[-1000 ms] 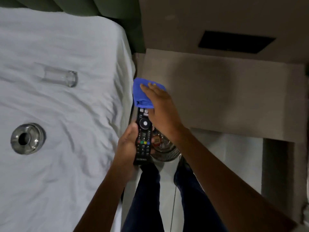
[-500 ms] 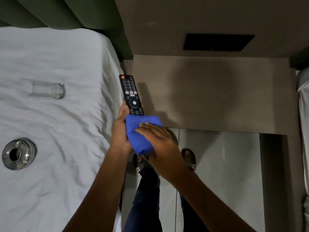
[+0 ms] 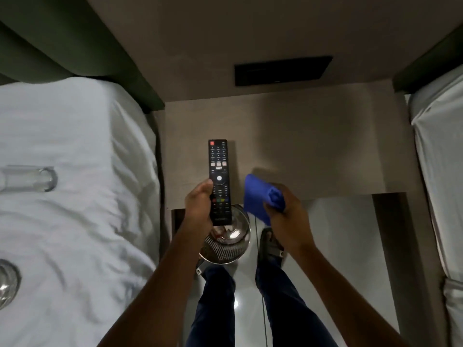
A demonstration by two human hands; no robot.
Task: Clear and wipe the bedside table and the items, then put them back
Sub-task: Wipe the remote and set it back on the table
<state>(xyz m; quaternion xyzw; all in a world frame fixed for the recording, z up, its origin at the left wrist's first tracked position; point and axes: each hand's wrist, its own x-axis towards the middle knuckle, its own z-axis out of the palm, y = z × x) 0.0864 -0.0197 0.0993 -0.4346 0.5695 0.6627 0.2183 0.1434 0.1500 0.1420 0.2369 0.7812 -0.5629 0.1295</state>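
My left hand (image 3: 199, 206) grips the lower half of a black remote control (image 3: 219, 171), buttons up, its top end over the front left of the bedside table (image 3: 313, 141). My right hand (image 3: 285, 211) holds a folded blue cloth (image 3: 255, 196) just to the right of the remote, apart from it, at the table's front edge. A clear drinking glass (image 3: 30, 181) lies on its side on the white bed (image 3: 75, 196) at the left. A round metal ashtray (image 3: 6, 284) sits on the bed at the far left edge, partly cut off.
A metal waste bin (image 3: 225, 246) stands on the floor under my hands, beside my feet. A second bed (image 3: 441, 171) flanks the table on the right. A dark panel (image 3: 280, 70) is set in the wall behind the table.
My right hand has drawn the blue cloth off the remote and moved to the right. My left hand has carried the remote right, over the table.
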